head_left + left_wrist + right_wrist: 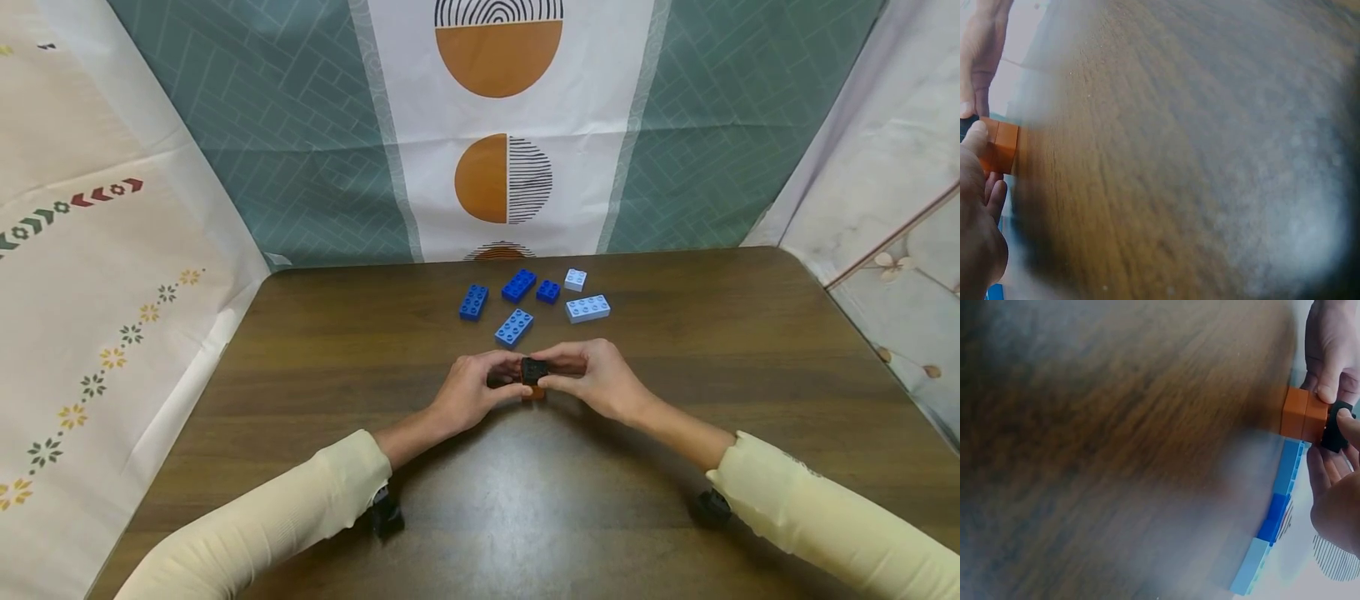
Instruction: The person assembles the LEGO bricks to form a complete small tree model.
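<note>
Two orange toy bricks (1296,412) stand stacked at the middle of the table, their base right at the tabletop in the right wrist view. A black toy brick (533,370) sits on top of them, slightly tilted in the right wrist view. My left hand (467,390) grips the upper orange brick, thumb on its near side. My right hand (600,379) pinches the black brick between thumb and fingers. The far fingers of both hands are partly hidden behind the stack.
Just beyond the hands lie a medium-blue brick (514,328), dark blue bricks (473,302), a small dark blue one (548,291), a long pale blue one (588,309) and a small whitish one (575,280). Patterned cloth (315,167) hangs behind the wooden table (337,333).
</note>
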A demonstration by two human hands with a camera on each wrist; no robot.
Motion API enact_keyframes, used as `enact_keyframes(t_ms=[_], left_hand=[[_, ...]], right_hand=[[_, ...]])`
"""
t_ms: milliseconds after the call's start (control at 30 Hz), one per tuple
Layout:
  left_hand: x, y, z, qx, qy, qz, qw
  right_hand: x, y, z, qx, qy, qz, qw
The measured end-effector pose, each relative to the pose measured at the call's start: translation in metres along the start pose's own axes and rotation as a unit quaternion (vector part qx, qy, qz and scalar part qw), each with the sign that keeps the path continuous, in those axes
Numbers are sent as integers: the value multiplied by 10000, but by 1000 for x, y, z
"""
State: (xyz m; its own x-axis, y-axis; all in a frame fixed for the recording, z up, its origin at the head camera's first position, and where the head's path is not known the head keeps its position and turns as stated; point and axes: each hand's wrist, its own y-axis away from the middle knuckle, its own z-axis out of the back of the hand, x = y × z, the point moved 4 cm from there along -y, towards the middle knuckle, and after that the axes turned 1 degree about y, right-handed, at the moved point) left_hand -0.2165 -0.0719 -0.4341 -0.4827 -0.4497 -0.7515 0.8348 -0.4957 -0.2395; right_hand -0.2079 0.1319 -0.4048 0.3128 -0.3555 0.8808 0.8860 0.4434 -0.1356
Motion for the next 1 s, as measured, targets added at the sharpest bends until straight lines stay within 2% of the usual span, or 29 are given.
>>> enact_keyframes(t_ms=[233,433,767,1000], left_hand=[[-1,1,0,25,-149,12,9999],[-4,4,0,-21,-365,-332,9988],[-11,2,17,-382,37,-653,9971],[-14,-2,17,-266,177,-649,9974]], right_hand=[[1,0,-1,-25,47,118,9999],[-1,0,0,-40,125,203,9997],[0,-1,1,-19,252,311,9992],[-2,0,1,-30,188,297,9994]])
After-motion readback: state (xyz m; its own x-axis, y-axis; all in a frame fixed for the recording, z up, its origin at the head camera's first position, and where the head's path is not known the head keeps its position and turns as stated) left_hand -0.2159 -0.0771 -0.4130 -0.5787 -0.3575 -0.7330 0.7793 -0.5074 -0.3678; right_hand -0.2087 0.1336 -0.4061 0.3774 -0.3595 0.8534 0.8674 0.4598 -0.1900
